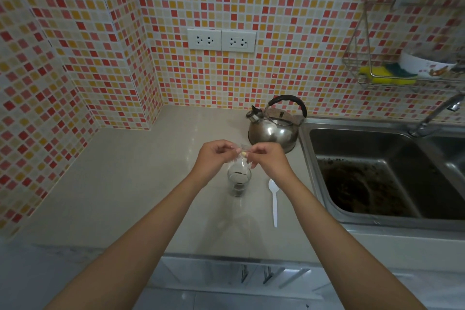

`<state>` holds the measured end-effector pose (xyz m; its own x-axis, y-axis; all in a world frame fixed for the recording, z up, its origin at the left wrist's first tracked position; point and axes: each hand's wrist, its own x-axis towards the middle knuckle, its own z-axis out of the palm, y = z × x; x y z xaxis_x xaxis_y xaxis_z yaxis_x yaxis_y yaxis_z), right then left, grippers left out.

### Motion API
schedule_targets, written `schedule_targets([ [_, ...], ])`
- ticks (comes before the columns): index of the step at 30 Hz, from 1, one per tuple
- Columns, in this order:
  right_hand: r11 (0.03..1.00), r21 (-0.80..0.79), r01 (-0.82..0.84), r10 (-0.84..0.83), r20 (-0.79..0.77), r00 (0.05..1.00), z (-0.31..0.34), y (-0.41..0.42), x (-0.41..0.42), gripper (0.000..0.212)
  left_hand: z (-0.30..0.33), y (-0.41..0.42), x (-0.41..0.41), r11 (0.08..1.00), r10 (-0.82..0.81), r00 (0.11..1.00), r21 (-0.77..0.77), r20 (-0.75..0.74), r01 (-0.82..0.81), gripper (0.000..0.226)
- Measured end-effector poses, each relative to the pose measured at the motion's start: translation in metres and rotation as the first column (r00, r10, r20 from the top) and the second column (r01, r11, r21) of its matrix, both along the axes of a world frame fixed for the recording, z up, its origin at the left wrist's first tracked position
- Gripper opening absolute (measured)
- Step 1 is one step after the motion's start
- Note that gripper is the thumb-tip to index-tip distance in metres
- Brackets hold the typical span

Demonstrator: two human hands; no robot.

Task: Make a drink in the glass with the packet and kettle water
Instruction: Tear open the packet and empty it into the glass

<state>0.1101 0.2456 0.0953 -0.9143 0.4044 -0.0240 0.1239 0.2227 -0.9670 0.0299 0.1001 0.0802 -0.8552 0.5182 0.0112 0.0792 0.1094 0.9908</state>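
Seen from above, two bare forearms reach over a pale grey stone desk [125,183] in a kitchen corner tiled in red, orange and cream. The left hand [214,158] and right hand [270,161] meet just above a small clear drinking glass [238,178]; the fingers of both pinch the top of a small transparent plastic packet [241,152], held over the glass mouth. Dark grains lie at the glass bottom. A white plastic spoon [274,201] lies just right of the glass. A shiny steel kettle with a black handle [274,128] stands behind, beside a steel sink [377,171].
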Motion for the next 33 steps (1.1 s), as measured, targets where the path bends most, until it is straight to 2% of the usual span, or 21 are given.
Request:
schedule_targets([
  [3,0.999,0.032,-0.008,0.008,0.017,1.0,0.001,0.0,-0.001,0.012,0.001,-0.001,0.0,1.0,0.004,1.0,-0.009,-0.024,-0.004,0.019],
  [7,0.995,0.094,-0.035,0.033,0.017,0.999,0.002,-0.002,-0.001,0.011,-0.001,0.0,0.003,0.999,0.013,0.996,-0.051,-0.083,-0.017,0.011],
  [13,0.987,0.156,0.044,-0.045,0.002,0.999,0.0,-0.005,-0.003,0.005,-0.003,0.004,0.005,0.995,0.068,0.988,-0.056,-0.137,-0.077,0.004],
  [18,0.982,0.188,-0.01,0.004,0.033,0.999,-0.001,0.002,0.001,0.003,-0.002,-0.002,0.001,0.995,-0.034,0.993,-0.097,-0.115,0.023,0.01],
  [25,0.912,0.386,-0.142,0.116,0.089,0.989,0.003,0.002,0.008,0.006,-0.002,-0.006,0.006,0.984,-0.122,0.984,-0.144,-0.13,0.103,0.008],
  [33,0.877,0.472,-0.086,0.069,0.055,0.996,0.004,-0.006,0.009,0.008,0.005,-0.004,0.001,0.962,-0.134,0.973,-0.261,-0.189,0.081,0.009],
])
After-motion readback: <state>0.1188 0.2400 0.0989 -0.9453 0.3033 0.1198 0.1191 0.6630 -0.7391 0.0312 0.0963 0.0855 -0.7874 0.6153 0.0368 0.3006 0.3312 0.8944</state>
